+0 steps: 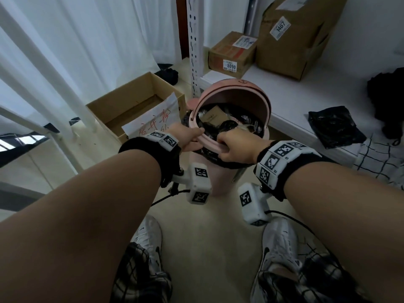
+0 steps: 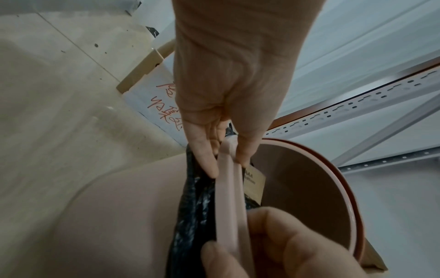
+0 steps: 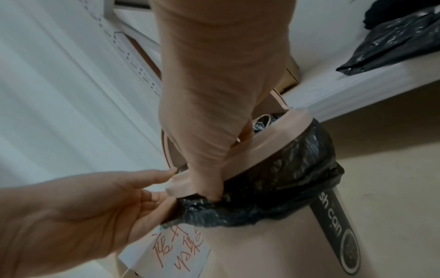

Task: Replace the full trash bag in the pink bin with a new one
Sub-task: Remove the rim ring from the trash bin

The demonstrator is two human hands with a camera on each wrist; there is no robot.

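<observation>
The pink bin (image 1: 223, 180) stands on the floor with its lid (image 1: 240, 92) tipped open. A full black trash bag (image 1: 227, 125) lines it, its edge folded down over the rim (image 3: 285, 178). A pink retaining ring (image 1: 209, 142) sits tilted at the rim. My left hand (image 2: 226, 159) pinches the ring (image 2: 228, 188) at its left near side. My right hand (image 3: 212, 178) curls its fingers over the ring (image 3: 273, 139) just to the right. A folded black bag (image 1: 334, 127) lies on the white shelf at the right.
An open cardboard box (image 1: 135, 101) with a handwritten paper sits left of the bin. A white metal rack post (image 1: 194, 51) rises behind it. Parcels (image 1: 231, 53) stand on the low white shelf (image 1: 284, 88). My shoes (image 1: 148, 237) are close below the bin.
</observation>
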